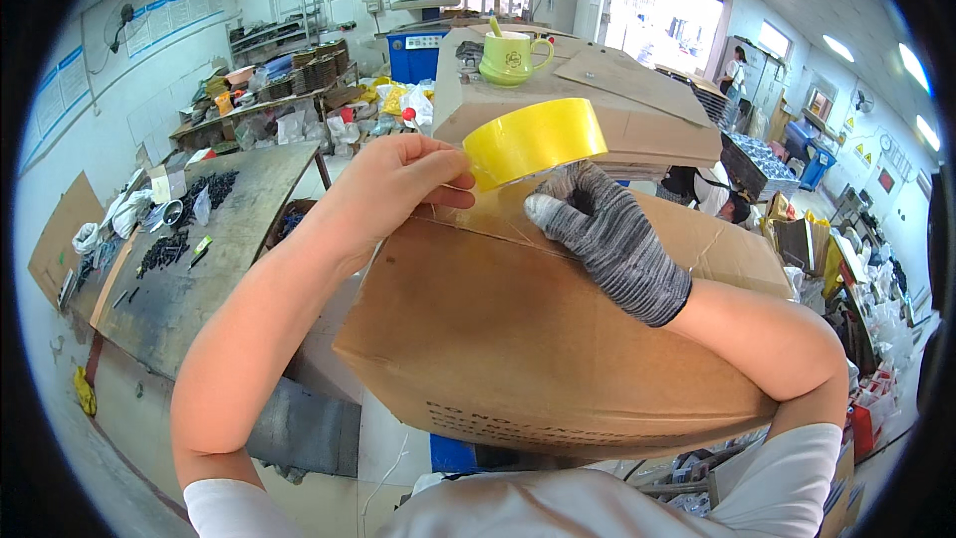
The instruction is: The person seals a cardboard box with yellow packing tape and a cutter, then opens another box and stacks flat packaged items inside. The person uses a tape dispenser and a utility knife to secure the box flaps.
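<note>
A large brown cardboard box point(538, 339) stands right in front of me. Over its top I have a wide roll of yellow packing tape point(543, 137), tilted on its side. My right hand point(612, 239), in a grey knitted glove with a pale thumb tip, grips the roll from below and its right; some of its fingers are hidden behind the roll. My bare left hand point(413, 179) pinches at the roll's left edge, where the tape's clear end seems to be. The pinched end itself is hard to make out.
Behind the box, a stack of cardboard point(588, 120) carries a green mug point(508, 58). At the left is a worktable point(244, 199) with small black parts. Two people, one upright point(734, 70) and one bending point(712, 189), are at the right. A blue bin point(413, 58) stands farther back.
</note>
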`<state>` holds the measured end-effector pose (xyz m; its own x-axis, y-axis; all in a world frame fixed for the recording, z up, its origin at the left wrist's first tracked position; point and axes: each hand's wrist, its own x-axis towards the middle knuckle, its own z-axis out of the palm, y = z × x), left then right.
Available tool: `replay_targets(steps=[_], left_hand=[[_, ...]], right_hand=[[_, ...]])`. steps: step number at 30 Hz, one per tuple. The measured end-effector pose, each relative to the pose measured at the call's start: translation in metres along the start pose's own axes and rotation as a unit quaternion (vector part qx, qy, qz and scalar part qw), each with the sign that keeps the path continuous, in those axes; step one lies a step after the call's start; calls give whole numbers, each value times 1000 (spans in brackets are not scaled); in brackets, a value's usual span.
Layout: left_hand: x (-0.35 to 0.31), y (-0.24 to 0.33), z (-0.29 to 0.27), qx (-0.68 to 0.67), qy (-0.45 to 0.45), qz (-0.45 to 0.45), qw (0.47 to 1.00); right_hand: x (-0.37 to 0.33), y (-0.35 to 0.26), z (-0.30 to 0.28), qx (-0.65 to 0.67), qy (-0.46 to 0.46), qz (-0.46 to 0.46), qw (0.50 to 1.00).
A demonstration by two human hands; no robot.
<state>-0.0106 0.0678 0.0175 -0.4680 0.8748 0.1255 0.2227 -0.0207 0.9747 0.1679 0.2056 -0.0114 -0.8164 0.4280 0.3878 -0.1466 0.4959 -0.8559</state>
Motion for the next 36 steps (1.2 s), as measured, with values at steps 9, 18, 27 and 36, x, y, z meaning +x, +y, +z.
replay_targets(steps=[9,18,27,36], left_hand=[[2,11,13,76,5,7,997],[-2,5,2,168,32,48,984],[-5,-10,-12,316,111,115,935],[-5,-9,-10,83,58,76,992]], right_hand=[[3,9,2,-101,4,-7,995],[-11,5,9,-244,59,-202,947],[5,6,-3,-421,139,-368,817],[19,-1,-8,-283,-29,-309,908]])
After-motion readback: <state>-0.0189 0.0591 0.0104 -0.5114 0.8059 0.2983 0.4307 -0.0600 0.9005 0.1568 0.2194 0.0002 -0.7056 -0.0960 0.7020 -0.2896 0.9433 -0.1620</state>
